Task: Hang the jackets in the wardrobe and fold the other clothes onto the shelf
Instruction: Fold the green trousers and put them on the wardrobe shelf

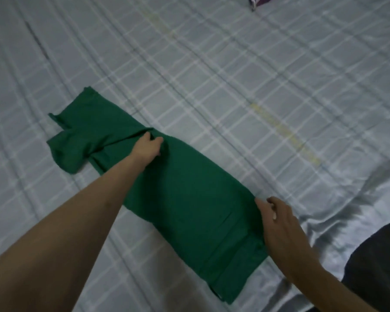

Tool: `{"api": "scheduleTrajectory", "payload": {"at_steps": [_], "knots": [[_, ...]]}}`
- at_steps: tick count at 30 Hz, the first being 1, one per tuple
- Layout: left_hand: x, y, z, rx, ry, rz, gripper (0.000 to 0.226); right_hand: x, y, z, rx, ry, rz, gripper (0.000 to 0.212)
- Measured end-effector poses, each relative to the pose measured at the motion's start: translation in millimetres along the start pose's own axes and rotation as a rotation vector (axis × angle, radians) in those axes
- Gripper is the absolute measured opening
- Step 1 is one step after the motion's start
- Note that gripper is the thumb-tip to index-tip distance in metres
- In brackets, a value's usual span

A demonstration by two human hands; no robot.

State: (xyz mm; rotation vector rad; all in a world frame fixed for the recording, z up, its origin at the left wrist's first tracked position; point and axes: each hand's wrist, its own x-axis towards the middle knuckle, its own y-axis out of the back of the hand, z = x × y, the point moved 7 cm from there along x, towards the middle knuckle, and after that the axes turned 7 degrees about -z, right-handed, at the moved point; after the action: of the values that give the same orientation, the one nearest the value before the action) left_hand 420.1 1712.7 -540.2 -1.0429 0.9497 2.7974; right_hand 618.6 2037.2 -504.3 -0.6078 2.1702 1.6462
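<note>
The green shirt (189, 190) lies flat on the bed (234, 75), folded into a long strip. This looks like the folding step. The left hand (148, 148) is at the sleeve end, its fingers (159, 140) pinching a fold of cloth. The right hand (279, 224) is at the near edge, fingers (262, 204) curled on the hem. Next, one end should probably be lifted over the other, keeping the edges even. No shelf is in view.
</note>
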Motion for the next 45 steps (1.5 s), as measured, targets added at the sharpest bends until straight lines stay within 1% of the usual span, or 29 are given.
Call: {"api": "scheduleTrajectory", "payload": {"at_steps": [1,2,4,5,6,8,9,11,12,13,14,16,17,19,21,22,23,25,27,28,30,32,33,35,36,38,39,42,45], "knots": [[0.7,-6.1,-2.8,0.075,-0.004,-0.020,0.050,6.2,-3.8,6.5,0.017,-0.009,0.031,0.070],[-1.4,-8.7,-2.8,0.134,-0.037,-0.014,0.052,10.6,-6.2,7.2,-0.001,0.031,0.041,0.063],[-7.7,-5.3,-3.9,0.169,-0.085,0.016,0.058,12.5,-15.8,-4.6,-0.143,0.223,-0.004,0.067],[-10.3,-0.3,-6.0,0.152,-0.108,0.033,0.057,14.0,-20.2,-9.4,-0.199,0.295,-0.046,0.070],[-14.6,6.9,-7.9,0.132,-0.140,0.062,0.053,17.7,-21.1,-13.0,-0.204,0.324,-0.128,0.073],[-24.3,31.5,-17.1,0.122,-0.206,0.175,0.037,29.5,-13.2,-24.6,-0.237,0.335,-0.301,0.076],[-29.2,46.8,-24.8,0.130,-0.224,0.246,0.030,37.1,-7.4,-30.2,-0.251,0.334,-0.362,0.069],[-39.2,79.8,-44.4,0.132,-0.206,0.387,0.021,52.5,7.8,-44.0,-0.269,0.278,-0.502,0.037],[-43.0,96.6,-56.1,0.138,-0.172,0.453,0.019,61.5,17.3,-57.6,-0.304,0.275,-0.490,0.024],[-45.2,113.2,-69.3,0.151,-0.123,0.514,0.022,69.6,25.6,-74.3,-0.335,0.294,-0.449,0.017],[-46.7,128.6,-82.1,0.174,-0.059,0.569,0.029,77.3,28.8,-90.0,-0.341,0.319,-0.398,0.016],[-45.3,155.1,-106.9,0.231,0.083,0.633,0.051,87.9,33.6,-132.0,-0.275,0.395,-0.322,0.026],[-41.9,165.0,-117.7,0.234,0.148,0.631,0.061,92.3,33.0,-154.9,-0.234,0.449,-0.292,0.030],[-27.6,179.3,-134.6,0.200,0.227,0.561,0.077,101.2,31.3,-200.1,-0.159,0.572,-0.246,0.036],[-7.5,186.7,-146.4,0.210,0.250,0.438,0.081,113.3,26.9,-239.2,-0.112,0.669,-0.204,0.041],[0.9,188.6,-149.6,0.251,0.230,0.376,0.075,121.2,24.1,-255.9,-0.106,0.695,-0.197,0.043],[7.1,191.1,-150.7,0.295,0.183,0.338,0.064,128.8,23.2,-271.3,-0.108,0.710,-0.195,0.046],[8.8,204.8,-145.2,0.315,0.047,0.375,0.035,144.5,23.1,-298.4,-0.109,0.740,-0.175,0.048],[4.4,225.2,-136.5,0.286,-0.014,0.382,0.019,159.9,24.4,-322.7,-0.118,0.770,-0.158,0.048],[3.8,236.5,-129.3,0.296,-0.034,0.340,0.018,167.6,25.1,-334.5,-0.130,0.791,-0.156,0.049],[10.1,261.5,-107.2,0.273,-0.105,0.213,0.023,184.2,25.6,-357.1,-0.157,0.854,-0.162,0.050],[26.5,288.5,-80.9,0.204,-0.165,0.150,0.029,202.9,28.4,-376.9,-0.148,0.908,-0.181,0.051],[39.3,301.6,-68.3,0.168,-0.172,0.159,0.027,214.5,31.3,-384.6,-0.131,0.916,-0.183,0.052],[69.7,324.7,-44.1,0.061,-0.198,0.265,0.017,243.2,40.7,-395.4,-0.097,0.885,-0.147,0.054],[84.8,331.0,-35.0,-0.059,-0.222,0.327,0.021,258.8,45.4,-397.9,-0.082,0.851,-0.114,0.056],[114.0,329.9,-35.2,-0.298,-0.204,0.416,0.043,289.5,48.6,-396.4,-0.076,0.766,-0.063,0.062],[123.9,321.1,-41.2,-0.300,-0.160,0.437,0.048,303.0,45.2,-393.5,-0.101,0.727,-0.064,0.066],[132.8,274.8,-71.4,-0.087,-0.035,0.421,0.043,324.1,29.5,-387.4,-0.226,0.715,-0.107,0.078],[120.9,231.4,-94.7,-0.074,0.046,0.315,0.053,321.6,24.3,-386.2,-0.278,0.728,-0.081,0.096]]}}
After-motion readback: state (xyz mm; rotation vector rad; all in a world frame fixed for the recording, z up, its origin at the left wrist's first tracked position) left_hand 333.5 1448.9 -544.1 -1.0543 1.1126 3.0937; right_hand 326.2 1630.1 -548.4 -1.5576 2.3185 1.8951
